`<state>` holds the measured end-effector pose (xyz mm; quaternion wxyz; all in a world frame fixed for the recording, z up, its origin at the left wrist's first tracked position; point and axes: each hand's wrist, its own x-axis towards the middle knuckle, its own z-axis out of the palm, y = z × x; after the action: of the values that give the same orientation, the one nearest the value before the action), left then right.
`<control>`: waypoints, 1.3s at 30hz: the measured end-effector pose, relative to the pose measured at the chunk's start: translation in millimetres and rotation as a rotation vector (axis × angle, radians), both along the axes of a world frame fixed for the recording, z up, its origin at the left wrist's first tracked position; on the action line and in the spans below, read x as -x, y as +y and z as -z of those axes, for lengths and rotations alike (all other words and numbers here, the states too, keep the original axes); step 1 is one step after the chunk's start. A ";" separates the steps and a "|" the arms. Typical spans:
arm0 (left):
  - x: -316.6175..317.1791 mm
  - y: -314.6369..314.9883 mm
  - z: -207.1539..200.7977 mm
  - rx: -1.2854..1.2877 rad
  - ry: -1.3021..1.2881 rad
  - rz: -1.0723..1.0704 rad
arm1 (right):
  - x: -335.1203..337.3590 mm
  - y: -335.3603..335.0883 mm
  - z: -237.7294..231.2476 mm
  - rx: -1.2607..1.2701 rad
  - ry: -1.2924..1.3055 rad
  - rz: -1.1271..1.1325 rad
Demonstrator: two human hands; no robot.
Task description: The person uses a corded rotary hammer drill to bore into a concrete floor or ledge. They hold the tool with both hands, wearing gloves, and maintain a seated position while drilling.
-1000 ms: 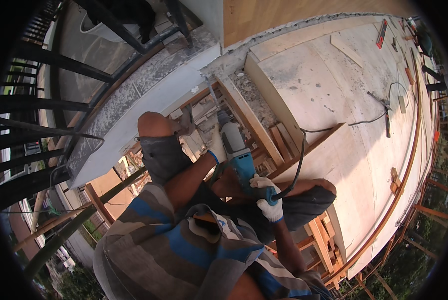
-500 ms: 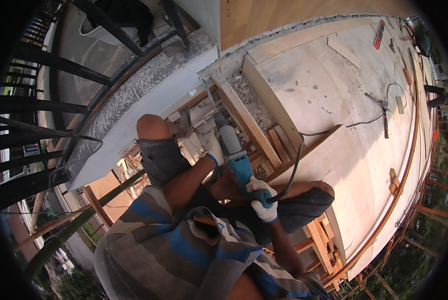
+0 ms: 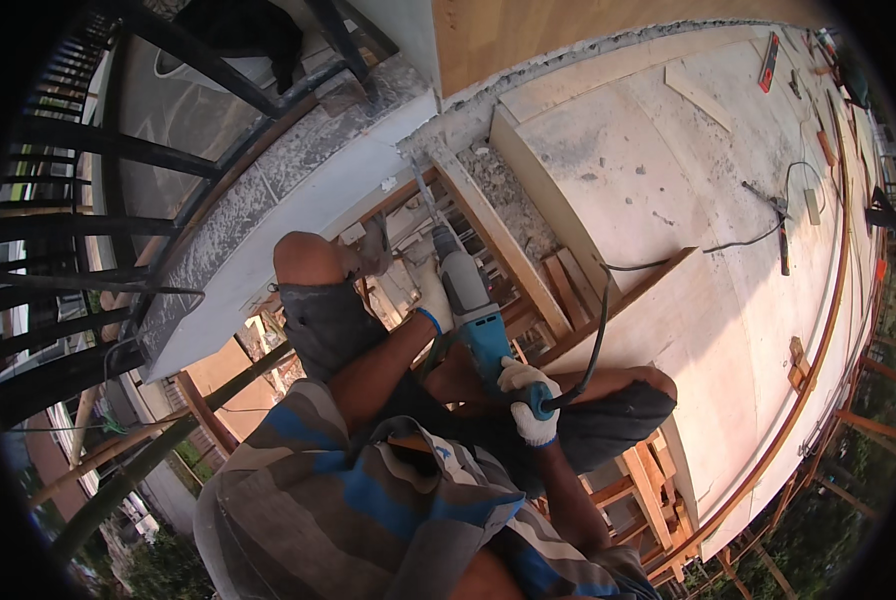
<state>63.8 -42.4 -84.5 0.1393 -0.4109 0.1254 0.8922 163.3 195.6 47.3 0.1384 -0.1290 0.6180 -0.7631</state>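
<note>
— Up at the slab edge, what's he holding?

— Over the gap beside the plywood deck (image 3: 728, 330), a drill (image 3: 471, 310), blue and grey. Its bit (image 3: 423, 198) points up at the grey concrete edge (image 3: 298, 180), right by the corner where a timber beam (image 3: 488, 235) meets it.

— And the hands?

— Both gloved white. Left hand (image 3: 431, 290) is wrapped round the front of the drill body, fingers closed on it. Right hand (image 3: 528, 400) is clamped on the rear grip, fingers curled tight.

— The cord?

— A black cable (image 3: 600, 310) loops out from the grip and runs onto the deck, toward a hammer (image 3: 780, 225) lying well apart, nearer the deck's far edge.

— Where is he sitting?

— On timber framing, knees spread either side of the drill.
</note>
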 end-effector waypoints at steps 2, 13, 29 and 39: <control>0.9 -3.0 2.6 -0.007 0.015 -0.001 | 2.5 -2.3 1.4 0.018 -0.001 0.012; 6.0 -6.9 5.1 0.034 -0.023 0.013 | 3.2 -2.6 12.8 0.096 -0.057 0.011; 22.4 6.6 -27.8 0.179 -0.164 0.044 | 1.4 3.5 20.6 0.096 -0.073 0.102; 23.4 1.1 1.0 0.085 -0.034 0.066 | -6.6 -6.2 12.7 -0.063 -0.223 0.360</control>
<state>40.4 -41.3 -85.5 0.1531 -0.4274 0.1743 0.8738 169.9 189.4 34.6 0.0713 0.0732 0.6354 -0.7654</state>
